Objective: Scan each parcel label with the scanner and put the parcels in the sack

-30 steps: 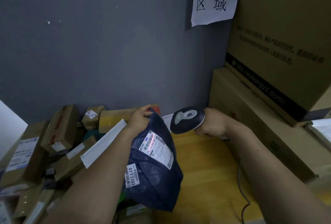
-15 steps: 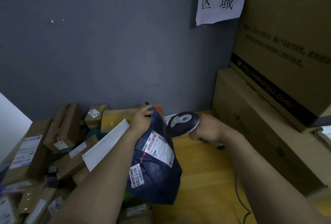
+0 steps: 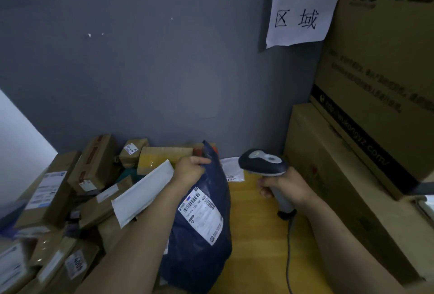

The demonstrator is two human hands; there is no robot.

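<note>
1. Grey-blue painted wall (image 3: 141, 70) fills the background, marked by a few small white chips. A white paper sign (image 3: 303, 5) with four large black characters hangs on it at the upper right.
2. Two big brown cardboard cartons are stacked along the right side. The upper carton (image 3: 380, 70) bears dark print and a black band with a web address. It sits on the lower carton (image 3: 340, 188), which stands against the wall.
3. A yellow wooden counter (image 3: 253, 235) runs from the wall toward the camera, between the cartons and a heap of parcels.
4. That heap of small brown cardboard parcels (image 3: 58, 195), most with white labels, is piled at the left against the wall. A white padded envelope (image 3: 141, 192) lies tilted on top of it.
5. A flat white packet (image 3: 231, 169) lies on the counter at the foot of the wall.
6. The left hand (image 3: 190, 171) holds up a dark blue plastic mailer bag (image 3: 199, 258) at the counter's left edge. Its fingers (image 3: 197, 161) are curled and pinch the bag's top corner. The bag hangs bulging, and its white shipping label (image 3: 202, 216) faces the camera.
7. The right hand (image 3: 286, 185) holds a dark blue and grey handheld scanner (image 3: 263, 162), with its fingers (image 3: 265, 191) wrapped round the grey handle. The scanner's head is near the top of the bag, to its right and not touching it. Its black cable (image 3: 290, 246) trails down over the counter.
</note>
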